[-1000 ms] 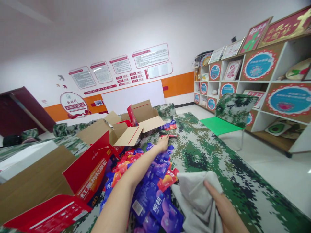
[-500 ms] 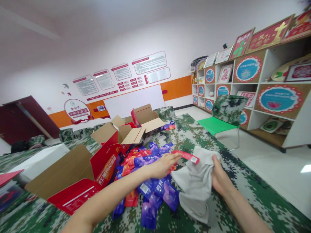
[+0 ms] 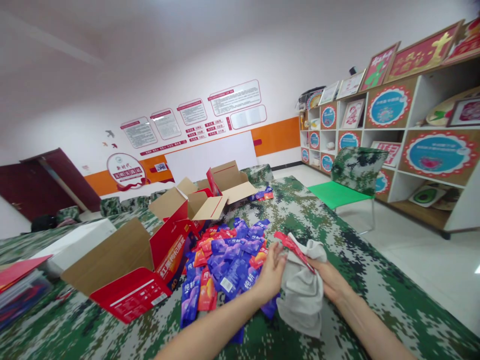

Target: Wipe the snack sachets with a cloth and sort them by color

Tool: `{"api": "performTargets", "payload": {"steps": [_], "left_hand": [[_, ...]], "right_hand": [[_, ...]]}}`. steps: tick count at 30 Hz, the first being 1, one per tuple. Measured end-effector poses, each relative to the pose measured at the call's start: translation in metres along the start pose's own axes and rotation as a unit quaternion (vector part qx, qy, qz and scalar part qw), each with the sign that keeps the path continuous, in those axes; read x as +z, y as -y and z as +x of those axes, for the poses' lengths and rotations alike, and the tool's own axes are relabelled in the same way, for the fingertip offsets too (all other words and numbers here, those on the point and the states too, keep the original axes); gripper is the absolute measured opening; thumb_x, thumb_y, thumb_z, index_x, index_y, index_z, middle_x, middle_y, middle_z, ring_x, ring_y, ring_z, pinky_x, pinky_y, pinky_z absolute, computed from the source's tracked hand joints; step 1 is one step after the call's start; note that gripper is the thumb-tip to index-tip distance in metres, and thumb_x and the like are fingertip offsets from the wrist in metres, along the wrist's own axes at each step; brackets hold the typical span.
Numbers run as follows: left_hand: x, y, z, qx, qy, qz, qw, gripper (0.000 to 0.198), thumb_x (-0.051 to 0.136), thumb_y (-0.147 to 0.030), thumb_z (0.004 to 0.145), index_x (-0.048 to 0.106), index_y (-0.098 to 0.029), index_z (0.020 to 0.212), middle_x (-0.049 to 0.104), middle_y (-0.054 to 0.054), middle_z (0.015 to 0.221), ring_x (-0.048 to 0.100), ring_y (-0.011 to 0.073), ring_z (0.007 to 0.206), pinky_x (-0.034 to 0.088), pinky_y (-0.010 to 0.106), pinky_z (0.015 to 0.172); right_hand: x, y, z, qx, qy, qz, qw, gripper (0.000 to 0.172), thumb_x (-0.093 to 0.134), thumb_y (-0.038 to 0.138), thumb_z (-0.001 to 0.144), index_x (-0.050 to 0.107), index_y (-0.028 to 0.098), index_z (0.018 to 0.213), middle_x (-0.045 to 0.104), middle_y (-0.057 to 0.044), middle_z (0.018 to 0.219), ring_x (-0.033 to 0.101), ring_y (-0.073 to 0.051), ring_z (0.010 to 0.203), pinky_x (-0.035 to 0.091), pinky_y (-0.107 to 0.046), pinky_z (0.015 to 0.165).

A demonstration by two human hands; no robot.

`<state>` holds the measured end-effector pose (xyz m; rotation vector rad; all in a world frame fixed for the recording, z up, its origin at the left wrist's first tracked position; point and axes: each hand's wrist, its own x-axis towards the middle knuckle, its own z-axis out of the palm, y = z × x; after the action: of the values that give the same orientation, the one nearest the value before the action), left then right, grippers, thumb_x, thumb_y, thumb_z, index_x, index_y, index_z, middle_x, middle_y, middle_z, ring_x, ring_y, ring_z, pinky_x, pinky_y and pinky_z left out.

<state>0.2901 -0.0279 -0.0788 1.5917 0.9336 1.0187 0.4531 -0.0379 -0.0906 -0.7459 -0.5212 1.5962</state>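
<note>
Right of centre, your right hand clasps the grey cloth beneath a red packet, likely for wiping; your left hand, half open, seemingly empty, needs to steady the packet.

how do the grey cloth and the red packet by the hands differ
The grey cloth is plain, while the red packet is bright with pale markings. The grey cloth hangs in loose folds; the red packet is a narrow strip slanting across its top. The grey cloth is clearly bigger than the red packet. Both are at the right hand.
</note>
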Motion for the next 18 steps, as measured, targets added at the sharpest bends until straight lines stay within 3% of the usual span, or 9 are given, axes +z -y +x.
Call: {"api": "performTargets", "payload": {"steps": [4,7,12,15,18], "left_hand": [[0.01,0.001,0.018,-0.014,-0.01,-0.137,0.99,0.048,0.052,-0.04,0.079,0.046,-0.019,0.121,0.049,0.011,0.126,0.046,0.0201,0.116,0.036,0.033,0.098],[0.015,-0.003,0.025,-0.022,-0.04,-0.173,0.984,0.048,0.063,-0.04,0.071,0.052,-0.019,0.113,0.06,0.008,0.108,0.055,0.019,0.099,0.043,0.031,0.087],[0.02,-0.003,0.032,-0.102,-0.053,-0.219,0.969,0.043,0.071,-0.043,0.061,0.059,-0.014,0.09,0.064,0.005,0.08,0.059,0.0147,0.068,0.046,0.028,0.068],[0.012,-0.003,0.038,-0.046,-0.104,-0.194,0.974,0.035,0.07,-0.041,0.062,0.062,-0.014,0.081,0.064,0.006,0.082,0.059,0.0149,0.073,0.045,0.027,0.073],[0.003,-0.001,0.041,-0.017,-0.149,-0.183,0.971,0.036,0.067,-0.041,0.066,0.061,-0.014,0.087,0.064,0.008,0.088,0.06,0.0154,0.075,0.046,0.027,0.072]], "right_hand": [[0.003,-0.006,0.002,0.004,0.023,-0.004,1.0,0.035,0.074,0.026,0.058,0.066,0.013,0.089,0.071,-0.008,0.085,0.064,-0.026,0.09,0.048,-0.04,0.084],[0.007,-0.009,-0.001,0.003,0.026,-0.019,0.999,0.038,0.074,0.03,0.058,0.066,0.015,0.092,0.071,-0.008,0.087,0.064,-0.026,0.09,0.049,-0.038,0.083],[0.018,-0.007,-0.011,-0.002,0.032,-0.074,0.997,0.041,0.073,0.034,0.06,0.065,0.016,0.096,0.071,-0.008,0.088,0.064,-0.027,0.089,0.05,-0.038,0.082],[0.02,-0.003,-0.01,-0.008,-0.005,-0.065,0.998,0.045,0.069,0.042,0.064,0.063,0.015,0.1,0.07,-0.01,0.091,0.063,-0.028,0.092,0.049,-0.041,0.082],[0.02,0.002,-0.008,-0.048,-0.063,-0.042,0.996,0.051,0.059,0.051,0.07,0.062,0.013,0.105,0.069,-0.012,0.094,0.061,-0.028,0.097,0.048,-0.042,0.086]]}}
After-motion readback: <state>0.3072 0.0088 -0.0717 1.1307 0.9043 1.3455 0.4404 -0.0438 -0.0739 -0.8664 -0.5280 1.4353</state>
